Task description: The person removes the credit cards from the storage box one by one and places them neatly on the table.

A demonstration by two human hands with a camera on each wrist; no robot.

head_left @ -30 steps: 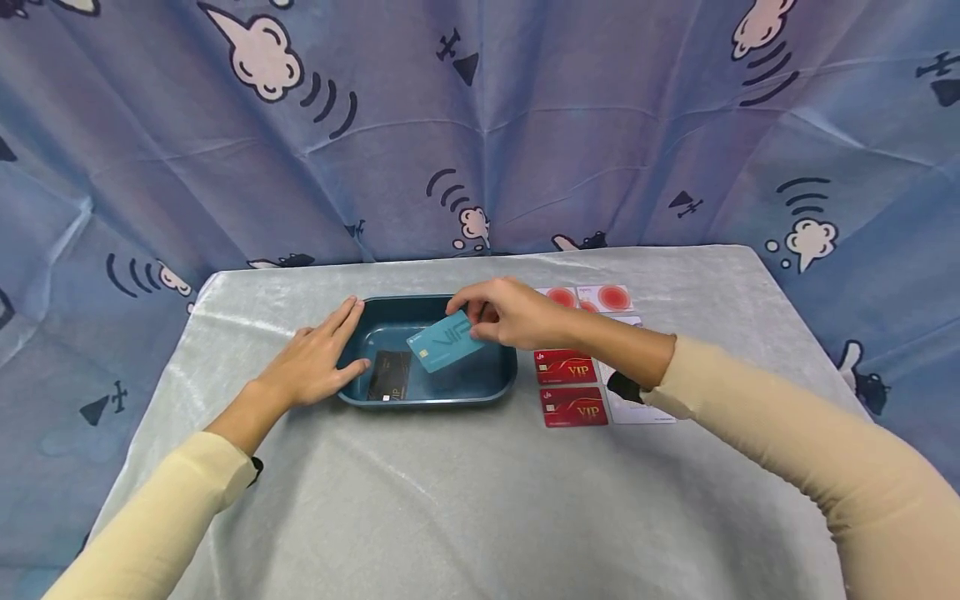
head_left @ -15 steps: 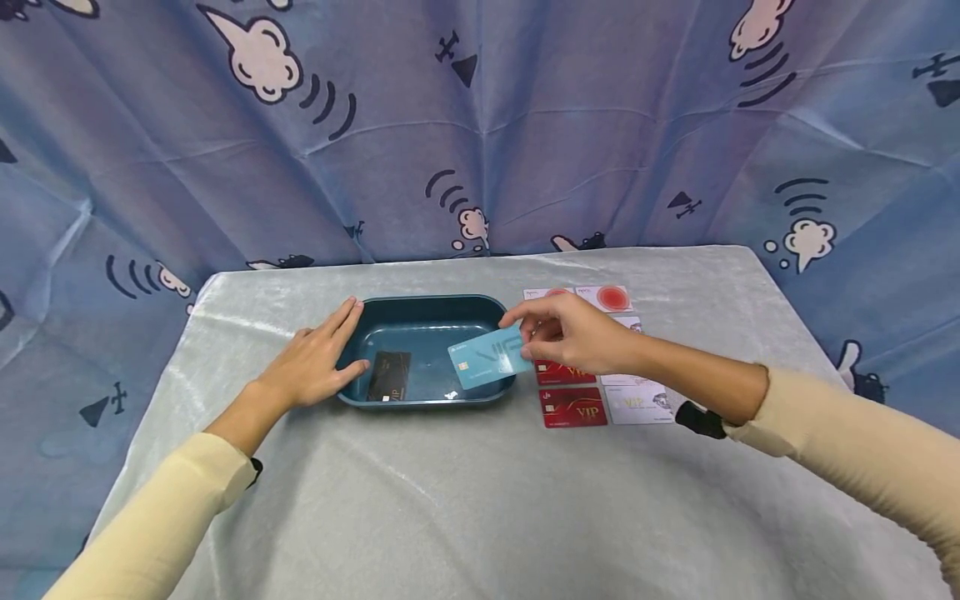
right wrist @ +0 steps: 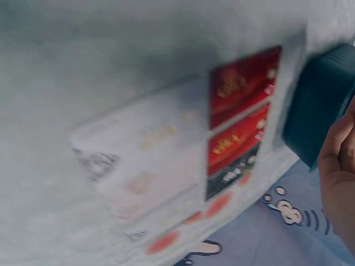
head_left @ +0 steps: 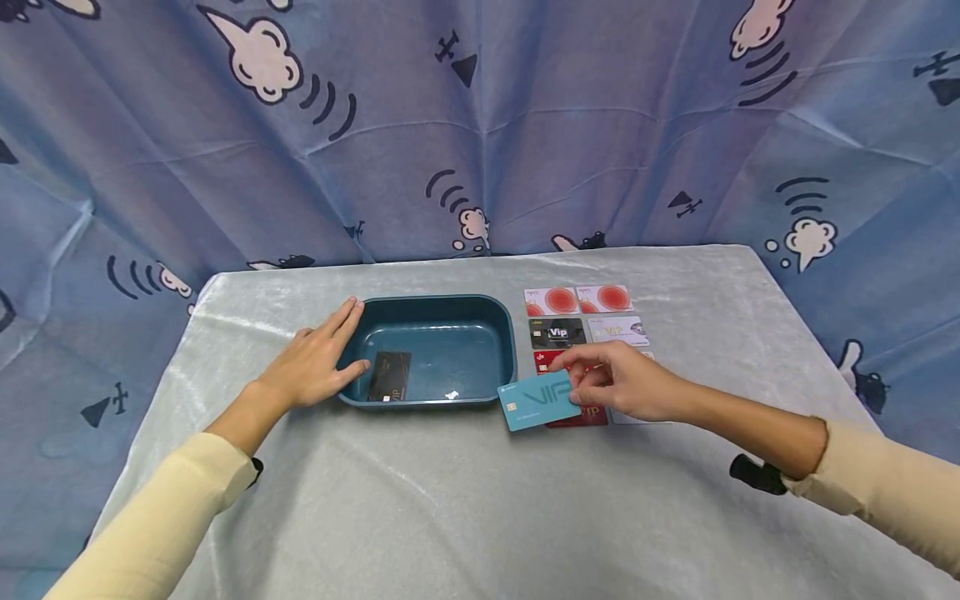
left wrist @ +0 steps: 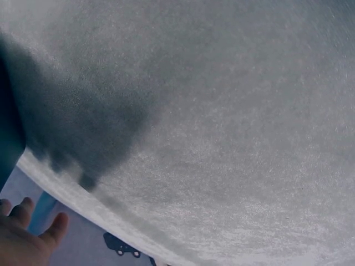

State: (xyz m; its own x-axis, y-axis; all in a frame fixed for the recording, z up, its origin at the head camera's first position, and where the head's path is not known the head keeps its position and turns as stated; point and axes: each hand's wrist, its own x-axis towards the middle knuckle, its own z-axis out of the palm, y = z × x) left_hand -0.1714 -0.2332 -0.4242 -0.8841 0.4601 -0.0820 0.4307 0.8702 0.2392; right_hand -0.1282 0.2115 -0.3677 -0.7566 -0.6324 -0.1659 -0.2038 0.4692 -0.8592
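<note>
Between thumb and fingers my right hand (head_left: 626,379) pinches a light blue VIP card (head_left: 538,401), held in front of the tray's right front corner and partly over the red cards. My left hand (head_left: 315,358) rests on the left rim of a dark teal tray (head_left: 427,403), its fingers straight. Inside the tray, at its left, lies a black VIP card (head_left: 389,375). In the right wrist view the right hand (right wrist: 338,172) shows at the right edge, beside the tray (right wrist: 319,105); the blue card is out of sight there. The left wrist view shows the left hand (left wrist: 28,235) only at its corner.
Right of the tray, cards lie in two columns: white ones with red circles (head_left: 551,301) at the back, a black Vip card (head_left: 557,333), a white VIP card (head_left: 619,330) and red VIP cards (right wrist: 245,88). A grey cloth (head_left: 420,508) covers the table; a blue patterned curtain (head_left: 525,125) hangs behind.
My right hand has carried the blue card from above the tray to the right and nearer, out over the front red card. The left hand stays on the tray's rim.
</note>
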